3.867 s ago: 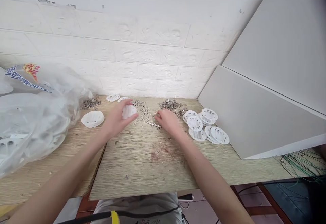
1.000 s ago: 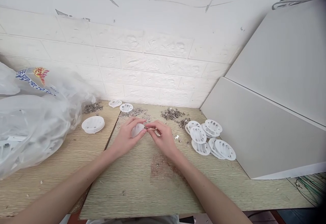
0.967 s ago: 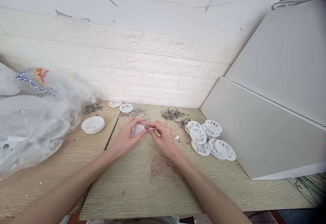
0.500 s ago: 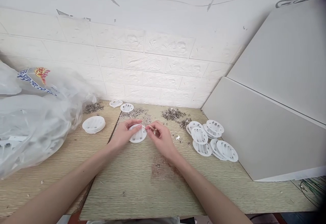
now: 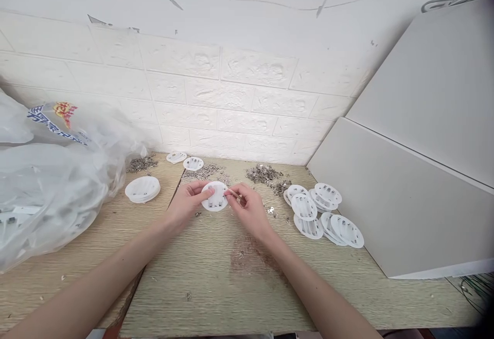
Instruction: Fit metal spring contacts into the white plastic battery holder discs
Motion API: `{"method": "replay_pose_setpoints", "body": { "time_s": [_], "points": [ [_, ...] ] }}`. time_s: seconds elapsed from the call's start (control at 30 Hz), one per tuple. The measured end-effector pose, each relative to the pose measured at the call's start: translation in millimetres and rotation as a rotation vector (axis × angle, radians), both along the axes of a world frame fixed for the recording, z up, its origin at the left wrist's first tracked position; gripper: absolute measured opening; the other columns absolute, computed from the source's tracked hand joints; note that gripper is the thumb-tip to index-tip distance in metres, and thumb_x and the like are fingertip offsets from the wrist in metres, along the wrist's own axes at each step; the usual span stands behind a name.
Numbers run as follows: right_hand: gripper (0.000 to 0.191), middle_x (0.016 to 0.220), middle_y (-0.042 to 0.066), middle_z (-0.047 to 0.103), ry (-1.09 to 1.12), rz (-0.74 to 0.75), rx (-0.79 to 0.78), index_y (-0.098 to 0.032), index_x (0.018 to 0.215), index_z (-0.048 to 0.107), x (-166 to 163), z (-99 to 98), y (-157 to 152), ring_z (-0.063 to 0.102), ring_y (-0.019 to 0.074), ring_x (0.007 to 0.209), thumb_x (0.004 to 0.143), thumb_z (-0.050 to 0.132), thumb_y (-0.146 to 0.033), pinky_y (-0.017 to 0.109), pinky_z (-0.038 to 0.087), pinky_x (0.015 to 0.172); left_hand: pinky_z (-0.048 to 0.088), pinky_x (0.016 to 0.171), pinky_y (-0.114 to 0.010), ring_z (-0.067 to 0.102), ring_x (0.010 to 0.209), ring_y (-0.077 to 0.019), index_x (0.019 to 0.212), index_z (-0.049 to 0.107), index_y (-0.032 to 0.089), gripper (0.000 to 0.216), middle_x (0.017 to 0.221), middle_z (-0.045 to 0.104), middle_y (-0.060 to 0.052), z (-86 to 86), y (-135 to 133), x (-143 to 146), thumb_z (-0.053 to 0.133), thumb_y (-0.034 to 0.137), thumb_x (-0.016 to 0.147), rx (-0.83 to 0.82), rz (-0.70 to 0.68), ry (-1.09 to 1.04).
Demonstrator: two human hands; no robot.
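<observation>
My left hand [image 5: 188, 202] grips a round white plastic disc [image 5: 216, 197] by its left edge, its slotted face turned towards me, just above the wooden board. My right hand [image 5: 249, 209] is pinched at the disc's right edge, with what looks like a small metal piece and a thin metal tool between its fingers; I cannot make them out clearly. Both hands meet over the board's far middle, in front of heaps of small metal pieces [image 5: 263, 174].
Several white discs [image 5: 322, 212] lie overlapped to the right, beside a grey slanted box [image 5: 389, 195]. A stack of discs [image 5: 142, 189] and two single ones [image 5: 184, 160] lie left of centre. A big clear plastic bag [image 5: 46, 179] fills the left. A white brick wall [image 5: 216, 92] stands behind.
My left hand has turned the disc from edge-on to face-up and shifted it slightly right. My right hand has stayed pinched against its right edge.
</observation>
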State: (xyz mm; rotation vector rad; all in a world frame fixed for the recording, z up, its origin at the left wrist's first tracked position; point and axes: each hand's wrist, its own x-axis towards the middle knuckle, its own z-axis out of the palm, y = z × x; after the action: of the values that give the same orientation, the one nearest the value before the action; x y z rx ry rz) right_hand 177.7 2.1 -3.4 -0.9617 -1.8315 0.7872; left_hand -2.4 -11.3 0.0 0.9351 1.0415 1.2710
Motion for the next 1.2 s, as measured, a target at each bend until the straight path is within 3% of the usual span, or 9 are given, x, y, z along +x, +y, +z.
{"method": "replay_pose_setpoints", "body": {
  "time_s": [0.3,0.53,0.77,1.2],
  "points": [
    [0.012,0.087,0.004,0.060,0.070,-0.023,0.022,-0.019,0.087,0.068,-1.2,-1.9,-1.6,0.054,0.0159,0.077,0.089,0.058,-0.025,0.028,0.041,0.064,0.054,0.075,-0.030,0.070,0.082,-0.0200,0.101,0.076,0.019,0.044,0.091,0.078,-0.006,-2.0,-5.2,3.0,0.086,0.042,0.066,0.079,-0.038,0.158],
    [0.009,0.094,0.005,0.060,0.088,-0.065,0.071,-0.020,0.085,0.069,-3.3,-4.8,-2.5,0.057,0.0175,0.087,0.089,0.061,-0.022,0.030,0.044,0.071,0.054,0.076,-0.031,0.069,0.084,-0.0210,0.097,0.076,0.018,0.040,0.090,0.077,-0.006,-2.6,-7.3,8.9,0.083,0.045,0.068,0.111,-0.081,0.205],
    [0.010,0.088,0.004,0.060,0.026,-0.061,0.154,-0.020,0.081,0.063,-3.2,-9.0,0.7,0.058,0.0172,0.084,0.090,0.058,-0.019,0.031,0.045,0.075,0.052,0.077,-0.032,0.068,0.083,-0.0214,0.093,0.075,0.015,0.045,0.090,0.077,-0.008,-0.4,-9.7,12.8,0.084,0.049,0.065,0.107,-0.092,0.217],
    [0.013,0.086,0.004,0.062,0.046,0.010,0.079,-0.020,0.072,0.062,-4.0,-7.4,-0.9,0.059,0.0167,0.083,0.085,0.061,-0.018,0.030,0.045,0.073,0.048,0.067,-0.027,0.063,0.073,-0.0171,0.086,0.071,0.015,0.040,0.081,0.071,-0.006,-5.9,-9.1,11.7,0.079,0.051,0.070,0.130,-0.090,0.293]
  ]
}}
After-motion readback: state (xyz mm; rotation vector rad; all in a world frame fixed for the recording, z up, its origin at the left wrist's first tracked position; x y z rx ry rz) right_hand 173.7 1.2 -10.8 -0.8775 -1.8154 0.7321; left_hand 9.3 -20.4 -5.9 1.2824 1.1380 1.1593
